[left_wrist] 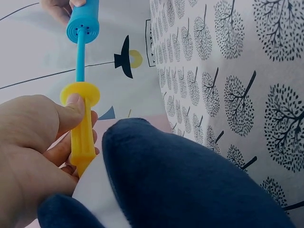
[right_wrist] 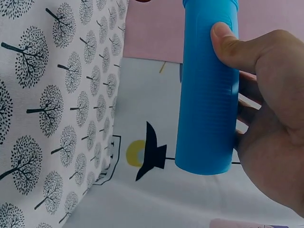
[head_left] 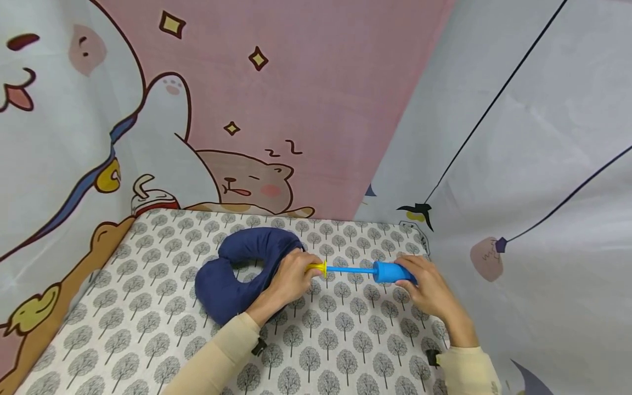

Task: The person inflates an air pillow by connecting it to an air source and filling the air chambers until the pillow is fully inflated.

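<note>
A hand pump with a blue barrel (head_left: 387,272), a thin blue rod (head_left: 350,270) and a yellow handle (left_wrist: 83,128) is held level above the table. My left hand (head_left: 291,274) grips the yellow handle, its thumb lying along it just behind the round flange. Around the blue barrel curl the fingers of my right hand (head_left: 428,285); the thumb presses its side in the right wrist view. The rod stands drawn out between the two hands. Behind and beside my left hand lies a navy U-shaped neck pillow (head_left: 222,291), partly hidden by that hand and forearm.
The table is covered by a white cloth (head_left: 326,340) printed with grey trees. A cartoon-printed backdrop (head_left: 316,99) rises behind the table, and a pale sheet (head_left: 553,219) hangs along the right side.
</note>
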`<state>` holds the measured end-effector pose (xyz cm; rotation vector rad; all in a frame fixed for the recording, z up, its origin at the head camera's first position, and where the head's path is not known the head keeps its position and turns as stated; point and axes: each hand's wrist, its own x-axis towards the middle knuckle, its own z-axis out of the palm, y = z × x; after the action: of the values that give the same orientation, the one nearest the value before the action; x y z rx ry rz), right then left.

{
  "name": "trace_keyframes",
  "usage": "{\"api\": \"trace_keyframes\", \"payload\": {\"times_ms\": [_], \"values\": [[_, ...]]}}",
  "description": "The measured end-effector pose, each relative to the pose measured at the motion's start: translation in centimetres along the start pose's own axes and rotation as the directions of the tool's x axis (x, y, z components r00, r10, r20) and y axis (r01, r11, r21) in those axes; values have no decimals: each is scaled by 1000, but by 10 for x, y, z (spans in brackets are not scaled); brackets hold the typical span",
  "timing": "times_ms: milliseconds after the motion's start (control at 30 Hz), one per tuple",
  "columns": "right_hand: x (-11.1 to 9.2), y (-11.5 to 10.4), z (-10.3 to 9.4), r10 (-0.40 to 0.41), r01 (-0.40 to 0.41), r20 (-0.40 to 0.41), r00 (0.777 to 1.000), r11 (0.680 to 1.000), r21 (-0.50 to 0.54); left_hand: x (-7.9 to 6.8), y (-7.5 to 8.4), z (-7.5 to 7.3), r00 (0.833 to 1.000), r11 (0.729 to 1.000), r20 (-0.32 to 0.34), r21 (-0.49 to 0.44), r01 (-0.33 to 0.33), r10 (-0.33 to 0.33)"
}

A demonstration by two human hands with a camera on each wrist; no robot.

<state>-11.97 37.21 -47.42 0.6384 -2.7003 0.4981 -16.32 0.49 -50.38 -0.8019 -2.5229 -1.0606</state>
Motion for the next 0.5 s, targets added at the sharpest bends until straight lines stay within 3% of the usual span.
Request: {"api": "trace_keyframes", "payload": {"times_ms": [233,500], "values": [[6,-16,2,-13,13,24,1000,1000,14,-3,2,3,1000,1000,-6,4,-11,11],[19,-37,19,-71,71,-18,997,997,0,-3,4,6,999,1000,-25,-13,-24,23]]}}
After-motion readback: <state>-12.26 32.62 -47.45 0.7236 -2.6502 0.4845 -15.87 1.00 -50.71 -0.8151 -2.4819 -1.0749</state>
